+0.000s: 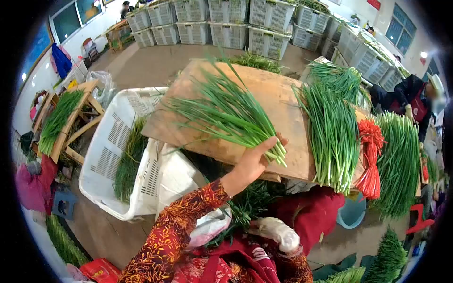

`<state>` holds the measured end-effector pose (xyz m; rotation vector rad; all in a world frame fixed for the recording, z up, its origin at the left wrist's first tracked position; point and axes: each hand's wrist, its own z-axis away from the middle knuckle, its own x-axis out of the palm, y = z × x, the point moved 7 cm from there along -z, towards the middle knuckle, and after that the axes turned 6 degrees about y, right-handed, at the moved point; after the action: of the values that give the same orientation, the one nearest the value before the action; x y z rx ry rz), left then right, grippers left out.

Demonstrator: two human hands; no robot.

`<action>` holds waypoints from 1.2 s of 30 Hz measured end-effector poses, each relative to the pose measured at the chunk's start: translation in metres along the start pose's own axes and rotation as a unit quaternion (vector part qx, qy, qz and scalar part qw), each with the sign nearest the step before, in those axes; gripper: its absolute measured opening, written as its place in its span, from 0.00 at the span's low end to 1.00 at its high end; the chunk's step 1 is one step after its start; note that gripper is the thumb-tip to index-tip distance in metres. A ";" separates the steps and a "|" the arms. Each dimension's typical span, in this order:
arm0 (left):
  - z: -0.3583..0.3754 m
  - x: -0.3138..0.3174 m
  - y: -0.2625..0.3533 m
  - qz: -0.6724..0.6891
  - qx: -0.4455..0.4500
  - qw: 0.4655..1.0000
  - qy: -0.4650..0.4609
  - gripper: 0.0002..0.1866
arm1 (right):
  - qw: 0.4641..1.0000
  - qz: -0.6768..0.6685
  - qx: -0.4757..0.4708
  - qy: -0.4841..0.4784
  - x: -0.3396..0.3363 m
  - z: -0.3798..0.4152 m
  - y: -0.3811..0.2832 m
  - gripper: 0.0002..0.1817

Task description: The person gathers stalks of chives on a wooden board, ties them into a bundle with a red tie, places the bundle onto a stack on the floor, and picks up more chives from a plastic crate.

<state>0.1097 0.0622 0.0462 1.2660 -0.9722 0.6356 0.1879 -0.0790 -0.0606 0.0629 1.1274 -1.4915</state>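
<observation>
A loose bunch of garlic chives [245, 120] is gripped at its pale stem ends by my bare left hand [252, 162]. Its green leaves fan out to the upper left over a wooden board [278, 89], the tips blurred. My right hand [278, 233], in a white glove, is low over my lap, with fingers curled in beside dark green leaves [247, 205]; anything in them is hidden. On the board's right side lies a thick pile of chives [330, 137]. A hank of red ties [370, 158] sits between it and another chive pile [396, 160].
Left of the board stands a white plastic crate [106, 153] with some greens inside. Stacked grey crates [229, 33] line the back. A blue bucket [351, 211] is under the board's right end. At right, a co-worker [415, 99] is beside more chives.
</observation>
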 end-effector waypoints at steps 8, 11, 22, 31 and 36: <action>0.022 -0.004 -0.058 0.010 -0.110 0.994 0.015 0.15 | 0.620 -0.319 -0.233 0.678 -0.143 0.090 -0.025 0.33; 0.042 0.000 -0.106 0.045 -0.183 0.981 0.047 0.16 | 0.603 -0.346 -0.253 0.673 -0.137 0.055 -0.014 0.31; 0.058 -0.031 -0.130 -0.042 -0.161 0.986 0.029 0.17 | 0.774 -0.322 -0.117 0.533 -0.126 0.054 0.026 0.30; 0.063 -0.076 -0.159 -0.168 -0.174 0.968 0.059 0.19 | 0.901 0.082 0.055 0.422 -0.140 0.035 -0.016 0.56; 0.070 -0.045 -0.148 -0.307 -0.166 0.937 -0.006 0.23 | 0.913 0.109 0.114 0.375 -0.136 0.029 -0.022 0.61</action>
<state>0.1959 -0.0327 -0.0648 1.1808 -0.6036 -0.0270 0.2261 -0.0014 0.0508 0.9650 1.4717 -1.4153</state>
